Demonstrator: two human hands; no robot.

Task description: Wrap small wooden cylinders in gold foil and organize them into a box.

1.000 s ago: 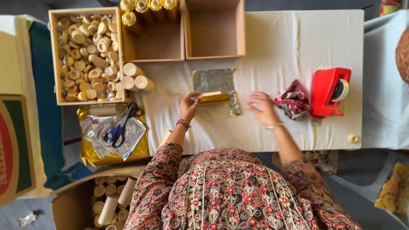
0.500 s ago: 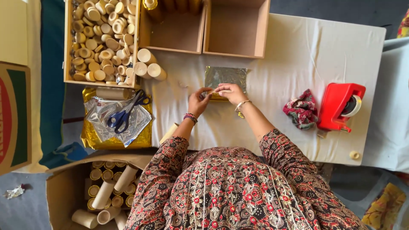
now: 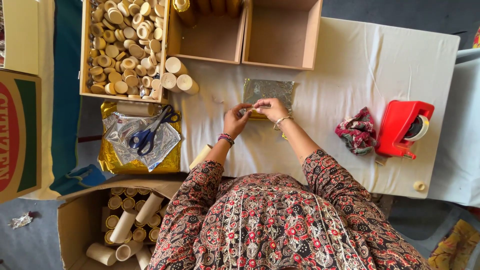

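Observation:
A silver foil sheet (image 3: 267, 89) lies on the white-covered table (image 3: 350, 65), just in front of two wooden boxes. On its near edge rests a small gold-wrapped tube (image 3: 258, 115), mostly hidden under my fingers. My left hand (image 3: 235, 120) pinches the tube's left end. My right hand (image 3: 270, 109), with a bangle at the wrist, grips it from the right, fingertips meeting the left hand's. Something thin and pale shows between the fingertips; I cannot tell what it is.
A red tape dispenser (image 3: 400, 127) and a crumpled patterned cloth (image 3: 357, 131) sit to the right. At left are a tray of wooden caps (image 3: 122, 47), loose cardboard tubes (image 3: 176, 79) and blue scissors (image 3: 149, 134) on foil sheets. A cardboard box of tubes (image 3: 125, 225) stands below left.
My right hand has come back from the right side of the sheet and joined the left hand on the gold tube. The view has shifted slightly.

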